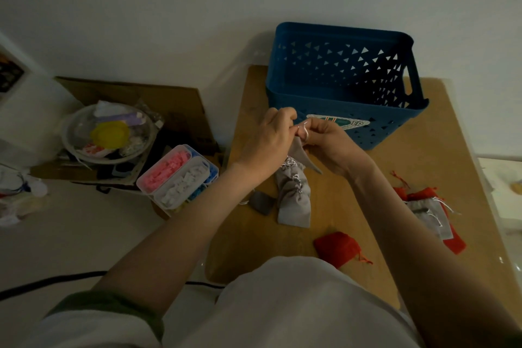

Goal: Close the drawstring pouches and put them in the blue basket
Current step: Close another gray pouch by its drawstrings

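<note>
Both hands meet just in front of the blue basket (343,87) at the back of the wooden table. My left hand (268,138) and my right hand (329,140) each pinch the white drawstring of a grey pouch (303,154) that hangs between them. Below it a pile of grey pouches (293,198) lies on the table. A red pouch (337,247) lies near the front edge. Red and grey pouches (432,209) lie heaped on the right, partly hidden by my right forearm.
A small dark grey piece (262,202) lies left of the grey pile. Off the table's left edge stand a clear box of pink, white and blue bits (178,176) and a bowl of odds and ends (110,133) on cardboard. A black cable (42,284) runs along the floor.
</note>
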Demonstrator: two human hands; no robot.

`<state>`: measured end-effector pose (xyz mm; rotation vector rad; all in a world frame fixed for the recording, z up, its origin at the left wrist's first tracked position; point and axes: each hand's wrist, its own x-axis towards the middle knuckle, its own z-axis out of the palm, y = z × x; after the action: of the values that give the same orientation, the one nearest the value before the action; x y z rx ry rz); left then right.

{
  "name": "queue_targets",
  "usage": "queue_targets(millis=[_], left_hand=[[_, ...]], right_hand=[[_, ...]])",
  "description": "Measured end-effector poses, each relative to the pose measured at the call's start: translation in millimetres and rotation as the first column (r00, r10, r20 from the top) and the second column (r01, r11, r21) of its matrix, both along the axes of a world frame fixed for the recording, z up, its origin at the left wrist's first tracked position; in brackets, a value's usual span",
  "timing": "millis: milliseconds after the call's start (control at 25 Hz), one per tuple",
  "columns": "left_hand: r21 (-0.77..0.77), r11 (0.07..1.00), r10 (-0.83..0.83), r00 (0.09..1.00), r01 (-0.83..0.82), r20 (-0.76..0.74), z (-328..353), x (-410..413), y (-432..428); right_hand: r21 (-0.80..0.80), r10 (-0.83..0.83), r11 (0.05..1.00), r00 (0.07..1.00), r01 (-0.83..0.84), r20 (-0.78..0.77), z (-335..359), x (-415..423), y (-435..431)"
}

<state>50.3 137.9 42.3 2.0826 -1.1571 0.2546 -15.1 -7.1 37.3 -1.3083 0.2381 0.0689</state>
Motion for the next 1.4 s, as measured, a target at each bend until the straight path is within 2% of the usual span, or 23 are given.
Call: queue_targets(millis=[160, 240, 360, 480, 720, 880, 1040, 1160, 1400], left_hand=[[-0.060, 0.998, -0.026, 0.977, 0.014, -0.211, 10.3, -1.0, -2.2], [-0.018, 1.000, -0.014, 0.961, 0.009, -0.277, 13.1, -0.4, -2.4], [0.024, 1.000, -0.002, 0.960, 0.009, -0.278, 12.3, 1.6, -1.0], [0.020, 1.000, 0.009, 0.941, -0.003, -0.339, 10.9, 4.0, -0.5], [-0.029, 1.000, -0.012, 0.802, -0.007, -0.597, 19.0, 3.6, 0.2], [-0.042, 0.999, -0.013, 0.747, -0.021, -0.665, 19.0, 3.4, 2.0], [-0.136, 0.988, -0.068, 0.579, -0.075, -0.813, 19.9, 2.5, 2.7], [-0.156, 0.986, -0.104, 0.520, -0.058, -0.848, 19.9, 4.4, 5.1], [-0.110, 0.994, -0.093, 0.410, -0.018, -0.907, 19.8, 10.4, 10.1]], right_hand=[[0.151, 0.036, 0.988, 0.999, -0.035, -0.001, -3.3, -2.7, -1.0], [0.173, 0.024, 0.985, 0.999, -0.018, -0.033, -3.9, -4.7, -1.2], [0.126, 0.007, 0.992, 0.993, 0.008, -0.120, -0.8, -7.4, -2.7], [0.060, 0.018, 0.998, 0.994, -0.012, -0.107, 4.5, -8.2, -3.2], [0.074, 0.000, 0.997, 0.995, 0.007, -0.095, 6.6, -9.8, -3.2], [-0.039, 0.056, 0.997, 0.995, -0.060, -0.082, 9.0, -7.6, -2.8], [-0.005, 0.010, 1.000, 1.000, -0.010, -0.005, 4.1, -5.3, -2.2], [0.016, 0.003, 1.000, 0.999, -0.004, 0.049, 4.0, -7.1, -3.9], [-0.014, -0.084, 0.996, 0.996, 0.085, 0.037, 12.5, -11.5, -1.8]])
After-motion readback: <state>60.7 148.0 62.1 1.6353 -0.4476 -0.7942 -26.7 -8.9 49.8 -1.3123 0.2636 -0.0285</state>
